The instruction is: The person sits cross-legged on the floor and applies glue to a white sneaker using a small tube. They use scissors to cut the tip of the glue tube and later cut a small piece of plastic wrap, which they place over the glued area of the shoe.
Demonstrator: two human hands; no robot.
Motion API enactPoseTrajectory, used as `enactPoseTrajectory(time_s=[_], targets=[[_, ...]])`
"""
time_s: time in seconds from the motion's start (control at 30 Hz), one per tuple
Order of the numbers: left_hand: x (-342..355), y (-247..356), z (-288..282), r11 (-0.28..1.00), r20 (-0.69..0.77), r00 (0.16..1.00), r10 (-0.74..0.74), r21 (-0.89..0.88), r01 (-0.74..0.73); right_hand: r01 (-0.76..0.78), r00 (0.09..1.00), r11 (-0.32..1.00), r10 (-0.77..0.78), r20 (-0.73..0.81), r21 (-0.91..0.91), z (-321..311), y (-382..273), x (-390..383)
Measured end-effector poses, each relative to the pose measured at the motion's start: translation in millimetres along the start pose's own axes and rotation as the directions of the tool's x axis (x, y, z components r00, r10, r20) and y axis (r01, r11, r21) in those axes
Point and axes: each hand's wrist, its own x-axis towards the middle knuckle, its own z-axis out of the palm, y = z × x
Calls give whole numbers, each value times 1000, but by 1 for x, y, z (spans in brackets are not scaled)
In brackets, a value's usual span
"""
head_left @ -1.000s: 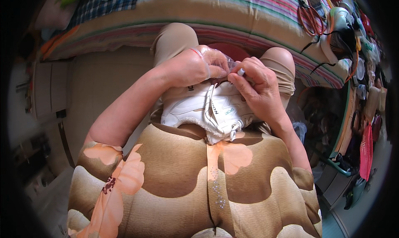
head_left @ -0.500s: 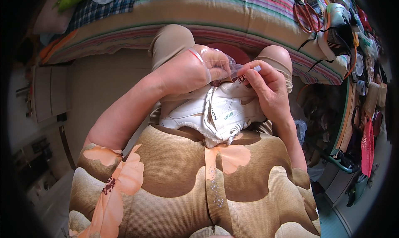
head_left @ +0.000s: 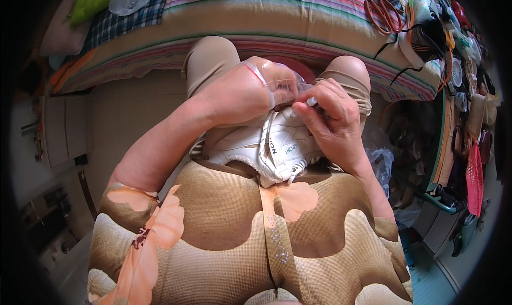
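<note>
A white sneaker point(head_left: 240, 144) with loose laces and a fluffy lining lies across my lap, between my knees. My left hand point(head_left: 274, 83) is at its far side, with clear plastic film point(head_left: 260, 73) edged in red around the palm and fingers. The left fingers are curled in; what they grip is hidden by the hand and film. My right hand point(head_left: 336, 118) is closed in a pinch on a small white-tipped object point(head_left: 312, 101), right beside the left fingertips. The fingers cover most of that object, and the spot where both hands meet the shoe is hidden too.
Ahead stands a bed or bench with a striped cover point(head_left: 240, 22). Red-handled scissors point(head_left: 383, 17) and another sneaker point(head_left: 426, 30) rest at its right end. Part of a dark red round thing point(head_left: 298, 67) shows between my knees. Clutter, including a pink mesh point(head_left: 473, 179), fills the right.
My right hand has moved slightly left and closed in more, bringing the white-tipped object nearer the left fingers. The left hand keeps nearly the same place. The view has shifted a little.
</note>
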Motion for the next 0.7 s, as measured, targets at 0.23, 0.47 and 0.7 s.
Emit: enactPoseTrajectory(time_s=[0.23,0.47,0.7], targets=[[-6,-17,1,989,-29,998,-56,-140,51,-132,991,957,125,42,260,7,1,2],[-5,-19,-3,992,-24,999,-48,-115,45,-354,935,836,329,133,419,1,0,2],[-5,-22,0,986,-48,998,-47,-165,39,-349,933,795,346,102,496,8,3,-1]])
